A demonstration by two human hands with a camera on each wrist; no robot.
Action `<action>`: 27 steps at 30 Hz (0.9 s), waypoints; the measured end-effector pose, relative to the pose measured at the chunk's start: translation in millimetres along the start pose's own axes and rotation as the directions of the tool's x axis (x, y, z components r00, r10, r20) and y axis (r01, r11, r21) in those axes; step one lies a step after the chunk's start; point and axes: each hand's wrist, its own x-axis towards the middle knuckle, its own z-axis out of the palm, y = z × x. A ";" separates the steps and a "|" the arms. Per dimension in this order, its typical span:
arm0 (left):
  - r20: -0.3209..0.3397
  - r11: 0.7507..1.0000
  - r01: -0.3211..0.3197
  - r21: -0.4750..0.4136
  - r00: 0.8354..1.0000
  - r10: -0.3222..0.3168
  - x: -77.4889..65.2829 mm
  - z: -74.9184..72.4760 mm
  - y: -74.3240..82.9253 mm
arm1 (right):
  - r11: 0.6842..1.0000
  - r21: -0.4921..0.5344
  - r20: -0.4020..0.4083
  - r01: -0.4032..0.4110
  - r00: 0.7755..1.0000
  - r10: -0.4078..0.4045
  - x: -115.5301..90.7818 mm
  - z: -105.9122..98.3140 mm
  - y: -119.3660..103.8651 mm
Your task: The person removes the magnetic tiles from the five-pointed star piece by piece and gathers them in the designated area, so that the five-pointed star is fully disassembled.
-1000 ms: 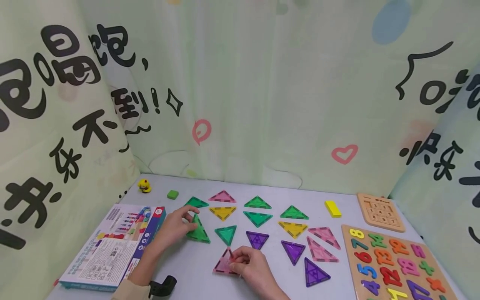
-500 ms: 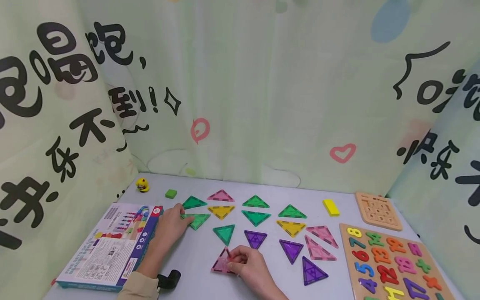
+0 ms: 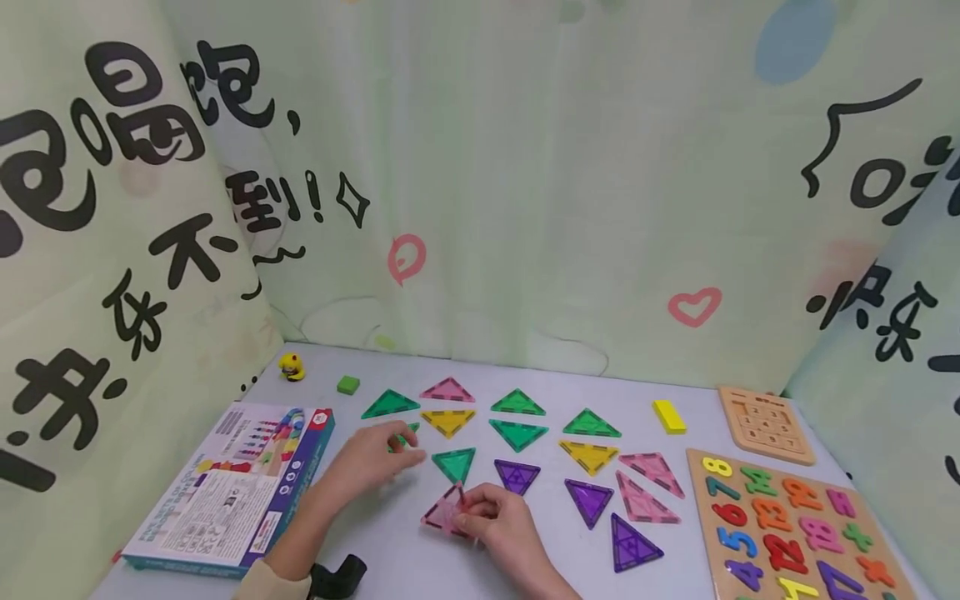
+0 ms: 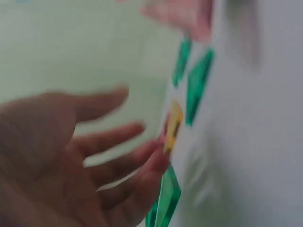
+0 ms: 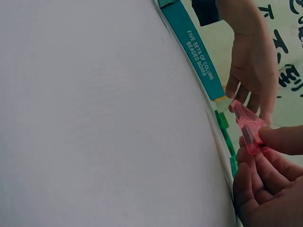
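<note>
Pinched between my right hand's [image 3: 504, 529] thumb and fingers is a translucent pink triangular magnetic tile [image 3: 442, 514], held near the table front; the right wrist view also shows this pink tile [image 5: 248, 128]. My left hand [image 3: 375, 458] hovers with loosely bent fingers and nothing in them. It partly hides a green triangular tile [image 3: 408, 437] lying below another green tile [image 3: 390, 403]. A teal-green triangle [image 3: 454, 463] lies between the two hands. In the left wrist view, blurred, my left hand's [image 4: 94, 161] thumb and fingers are spread apart.
Green, yellow, pink and purple triangles lie in rows, including a yellow tile [image 3: 448, 422] and a purple tile [image 3: 588, 502]. A boxed toy [image 3: 225, 492] is at left. A number board [image 3: 697, 500], wooden puzzle [image 3: 765, 425], yellow block [image 3: 669, 417], green block [image 3: 348, 385] and duck [image 3: 292, 367] surround them.
My left hand turned the green triangle flat beneath the other green one, let it go, and drew back toward the right. The right hand still holds the pink tile, slightly raised and tilted.
</note>
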 end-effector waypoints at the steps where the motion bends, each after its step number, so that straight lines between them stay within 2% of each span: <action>1: 0.084 0.998 -0.026 -0.064 0.996 0.031 -2.8 1.8 4.0 | 1.000 0.010 -0.006 0.001 1.000 -0.001 0.1 -0.1 -0.4; 3: 0.224 0.984 -0.048 -0.173 0.971 0.087 -6.9 5.6 9.1 | 1.000 0.030 -0.012 -0.003 1.000 0.004 -0.1 -0.3 -1.2; 5: 0.300 0.969 -0.062 -0.241 0.944 0.135 -9.2 9.4 11.6 | 0.999 0.045 -0.013 -0.003 1.000 0.004 -0.4 -0.6 -1.8; 7: 0.324 0.957 -0.065 -0.282 0.932 0.159 -10.5 11.6 12.8 | 0.998 0.056 -0.014 0.004 1.000 -0.003 -0.5 -0.5 -1.9; 11: 0.330 0.946 -0.074 -0.315 0.926 0.183 -9.6 12.3 11.9 | 0.997 0.075 -0.018 0.023 1.000 -0.022 -1.1 0.9 -1.5; 15: 0.340 0.944 -0.086 -0.320 0.919 0.199 -7.7 9.2 6.0 | 0.997 0.070 0.011 0.022 1.000 -0.023 -2.2 2.1 -2.0; 20: 0.327 0.948 -0.078 -0.310 0.927 0.184 -5.8 -1.9 -4.6 | 0.999 0.040 0.051 0.002 0.999 -0.004 -3.8 0.6 -2.9; 25: 0.276 0.967 -0.050 -0.248 0.954 0.120 -3.8 -15.7 -17.1 | 1.000 -0.008 0.090 -0.017 0.996 0.018 -7.8 -5.3 -1.9; 27: 0.242 0.980 -0.021 -0.196 0.968 0.069 -2.9 -18.1 -23.4 | 0.999 -0.032 0.112 -0.024 0.993 0.027 -9.9 -10.5 -1.0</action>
